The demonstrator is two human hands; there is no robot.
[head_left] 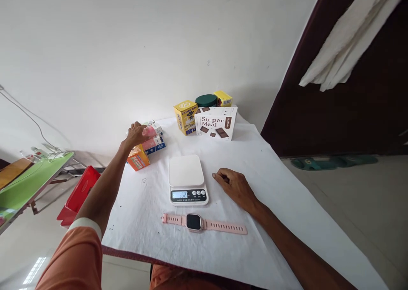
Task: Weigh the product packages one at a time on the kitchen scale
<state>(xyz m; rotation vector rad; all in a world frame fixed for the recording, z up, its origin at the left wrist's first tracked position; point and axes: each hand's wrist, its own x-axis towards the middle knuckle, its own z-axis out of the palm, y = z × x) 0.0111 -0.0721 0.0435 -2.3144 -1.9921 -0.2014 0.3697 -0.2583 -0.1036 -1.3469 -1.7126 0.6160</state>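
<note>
Head view: a pale wall (143, 48) rises behind the white-covered surface (261, 158). To the right, a white cloth (350, 39) hangs before a dark panel (366, 120); at the far left is a green table (47, 169), with a red bin (79, 188) on the floor (347, 192) beside it. Green slippers (314, 163) lie at the foot of the panel.

Near the middle of the surface sits the scale (186, 171), its plate bare and its lit display (179, 195) showing digits that look like 362. The right hand (236, 187) rests just right of it, fingers curled into a loose fist, holding nothing that shows. The left hand (135, 133) is over the boxes at the surface's far left; its fingers are bent downward, but I cannot tell how far open they are or whether they grip anything.

At the back, a white box (215, 124) stands upright beside a yellow box (185, 118), with a green-lidded jar (206, 100) and a small yellow box (223, 99) behind. By the left hand, a blue-pink box (154, 145) lies between the orange box (139, 157) in front and a pink-green box (153, 130) above. Nearest the front edge, the pink watch (194, 222) lies stretched out, strap unfastened, below the scale
</note>
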